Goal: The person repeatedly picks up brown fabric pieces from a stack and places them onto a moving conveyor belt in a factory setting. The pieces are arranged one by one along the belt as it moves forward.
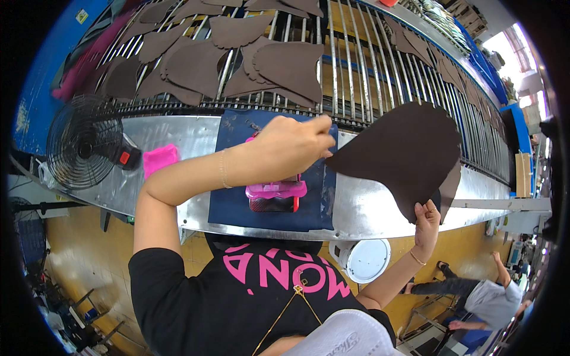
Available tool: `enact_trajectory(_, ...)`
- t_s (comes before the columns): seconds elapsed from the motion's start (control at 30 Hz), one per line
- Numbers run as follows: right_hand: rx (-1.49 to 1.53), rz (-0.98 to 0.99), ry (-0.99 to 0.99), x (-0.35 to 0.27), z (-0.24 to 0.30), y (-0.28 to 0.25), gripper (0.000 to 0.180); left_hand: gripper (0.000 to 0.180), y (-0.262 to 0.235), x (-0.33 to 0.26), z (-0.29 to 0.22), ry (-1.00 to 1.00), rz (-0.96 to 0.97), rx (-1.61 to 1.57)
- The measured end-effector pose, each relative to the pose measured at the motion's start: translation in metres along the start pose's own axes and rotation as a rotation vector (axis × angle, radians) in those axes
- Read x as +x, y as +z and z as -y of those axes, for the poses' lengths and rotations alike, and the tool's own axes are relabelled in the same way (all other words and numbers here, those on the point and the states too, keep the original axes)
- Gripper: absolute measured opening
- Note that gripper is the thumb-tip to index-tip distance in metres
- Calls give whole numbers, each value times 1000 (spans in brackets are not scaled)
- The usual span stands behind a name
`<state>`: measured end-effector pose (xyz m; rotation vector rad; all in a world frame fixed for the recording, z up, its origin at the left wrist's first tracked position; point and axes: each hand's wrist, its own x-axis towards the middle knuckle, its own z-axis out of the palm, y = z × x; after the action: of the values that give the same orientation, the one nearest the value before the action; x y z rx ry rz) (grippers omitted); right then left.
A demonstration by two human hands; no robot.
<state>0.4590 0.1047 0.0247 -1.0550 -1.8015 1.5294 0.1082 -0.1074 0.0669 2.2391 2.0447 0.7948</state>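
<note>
My right hand (pixel 427 222) pinches a dark brown, leather-like cut piece (pixel 407 157) by its lower narrow end. The piece is broad and curved, with a finely scalloped edge at the right, and it is held up over the metal table. A second brown piece (pixel 453 185) shows partly behind it. My left hand (pixel 294 145) has its fingers curled together just beside the left tip of the piece; what they hold, if anything, is hidden. Below that hand, a pink-framed object (pixel 276 190) with a black and red part lies on a dark blue sheet (pixel 231 204).
Beyond the metal table (pixel 196 133) runs a roller conveyor (pixel 350 65) carrying several brown pieces (pixel 190 65). At the left stand a black fan (pixel 83 142) and a pink tray (pixel 160 159). A white bucket (pixel 368 261) is on the floor; another person (pixel 487 296) is at the lower right.
</note>
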Motion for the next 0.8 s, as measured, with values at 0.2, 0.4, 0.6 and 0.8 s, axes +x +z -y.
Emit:
enact_trajectory(0.2, 523, 58, 135, 51, -19, 55, 28, 27, -41, -21, 10, -297, -175, -162)
enact_trajectory(0.4, 1025, 77, 157, 188, -84, 159, 31, 32, -56, -54, 16, -486, -222, -224)
enact_trajectory(0.6, 1076, -66, 291, 248, -85, 244, 19, 34, -72, -96, 18, -645, -281, -211)
enact_trajectory(0.8, 720, 130, 286, 175, -43, 218, 27, 37, -66, -102, 27, -659, -311, -238)
